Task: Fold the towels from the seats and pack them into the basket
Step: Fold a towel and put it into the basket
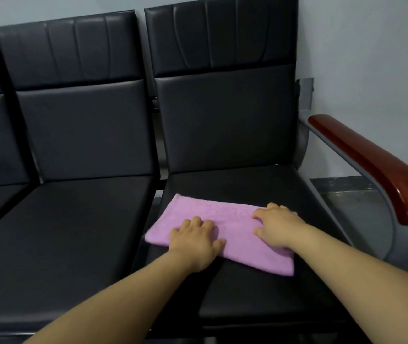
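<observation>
Folding step: left grip [195, 242] and right grip [277, 227], both released, flatten towel [235, 232] on right seat [247, 184]; next likely another fold.

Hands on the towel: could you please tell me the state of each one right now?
Left hand: open, pressing flat on the pink towel.
Right hand: open, also pressing on the towel.

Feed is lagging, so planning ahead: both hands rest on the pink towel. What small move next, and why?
Probably pinch the right end of the pink towel with the right hand and fold it toward the left hand. It lies flat as a long rectangle on the seat, so another fold seems due.
</observation>
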Available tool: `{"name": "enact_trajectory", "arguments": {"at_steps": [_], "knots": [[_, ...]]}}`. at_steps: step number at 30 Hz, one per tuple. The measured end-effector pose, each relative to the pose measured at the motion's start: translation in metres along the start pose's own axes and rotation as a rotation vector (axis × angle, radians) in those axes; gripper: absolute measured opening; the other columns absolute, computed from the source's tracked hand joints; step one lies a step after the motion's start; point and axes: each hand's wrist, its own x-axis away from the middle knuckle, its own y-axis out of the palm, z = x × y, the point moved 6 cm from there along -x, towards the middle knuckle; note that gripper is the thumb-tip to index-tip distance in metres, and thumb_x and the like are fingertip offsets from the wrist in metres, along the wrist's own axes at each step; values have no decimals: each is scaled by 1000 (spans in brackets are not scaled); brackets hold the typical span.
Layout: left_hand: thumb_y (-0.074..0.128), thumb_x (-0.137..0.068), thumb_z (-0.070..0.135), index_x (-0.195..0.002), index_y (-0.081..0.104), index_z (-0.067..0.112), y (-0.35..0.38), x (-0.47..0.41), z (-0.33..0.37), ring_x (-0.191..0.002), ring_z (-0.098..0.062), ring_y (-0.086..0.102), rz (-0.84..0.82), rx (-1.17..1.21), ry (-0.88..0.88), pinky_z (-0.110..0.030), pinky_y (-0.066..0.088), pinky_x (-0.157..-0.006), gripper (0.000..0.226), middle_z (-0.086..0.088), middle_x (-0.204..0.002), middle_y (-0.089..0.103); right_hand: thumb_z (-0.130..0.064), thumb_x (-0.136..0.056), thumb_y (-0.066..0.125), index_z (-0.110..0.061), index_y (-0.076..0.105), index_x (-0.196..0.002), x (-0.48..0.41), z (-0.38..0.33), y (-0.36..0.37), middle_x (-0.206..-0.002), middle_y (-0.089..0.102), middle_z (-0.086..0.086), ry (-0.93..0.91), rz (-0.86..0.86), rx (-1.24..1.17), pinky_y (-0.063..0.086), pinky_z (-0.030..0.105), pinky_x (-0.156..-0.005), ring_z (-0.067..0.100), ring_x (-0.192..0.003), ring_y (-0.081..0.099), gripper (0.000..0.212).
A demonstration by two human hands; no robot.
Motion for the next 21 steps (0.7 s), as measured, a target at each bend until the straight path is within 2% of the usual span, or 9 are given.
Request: {"name": "enact_trajectory", "arguments": {"at_steps": [2,5,7,11,13,15,17,19,21], "knots": [[35,-89,70,-136,43,38,0,-11,-7,-134,-29,35,-24,-4,-37,-56,28,-109,58,3,-143,41,-44,-95,57,-35,54,-138,12,-12,1,-128,52,1,-35,-49,47,53,38,-92,22,-110,57,44],[37,-88,64,-136,44,44,-3,-24,-14,-138,-33,27,-46,25,-93,-60,19,-114,53,4,-150,33,-41,-92,62,-35,55,-139,40,-35,10,-133,55,-2,-176,-134,17,51,35,-95,21,-116,58,48],[41,-90,60,-138,44,46,-5,-24,-16,-135,-32,30,-47,68,-115,-54,25,-111,50,4,-151,31,-42,-92,65,-36,52,-144,52,-43,16,-134,52,-3,-225,-150,-21,50,35,-99,21,-119,56,54],[54,-90,50,-136,50,41,-7,-14,-14,-129,-28,43,-43,214,-74,-46,39,-108,47,6,-147,37,-44,-91,70,-34,54,-143,55,-36,20,-132,51,-4,-209,-109,-105,49,33,-102,17,-117,57,55],[64,-89,40,-129,58,37,-8,-2,-10,-125,-21,50,-66,376,0,-38,43,-108,41,7,-138,44,-44,-90,71,-33,55,-142,56,-31,20,-131,51,-5,-202,-82,-129,49,31,-102,16,-116,57,55],[73,-85,27,-113,67,36,-9,17,-5,-115,-12,58,-133,545,72,-30,48,-104,30,8,-125,57,-43,-89,73,-33,57,-139,56,-27,21,-130,52,-5,-186,-49,-144,49,31,-100,16,-114,57,53],[79,-80,13,-95,72,34,-8,40,-1,-95,-5,64,-243,717,121,-26,55,-91,28,9,-108,69,-39,-88,73,-34,61,-133,57,-24,23,-124,53,-7,-166,-13,-167,51,31,-97,14,-109,58,47],[82,-76,2,-93,74,28,-12,60,0,-79,-3,63,-312,792,180,-20,53,-77,32,11,-92,71,-29,-89,71,-35,63,-124,60,-22,24,-117,52,-11,-167,26,-199,52,28,-93,10,-103,58,37],[77,-76,-8,-101,74,17,-21,73,-2,-73,-6,62,-336,830,223,-21,53,-72,36,11,-82,69,-22,-87,69,-37,64,-114,67,-21,24,-111,52,-15,-189,56,-249,51,22,-87,4,-95,58,31]]}}
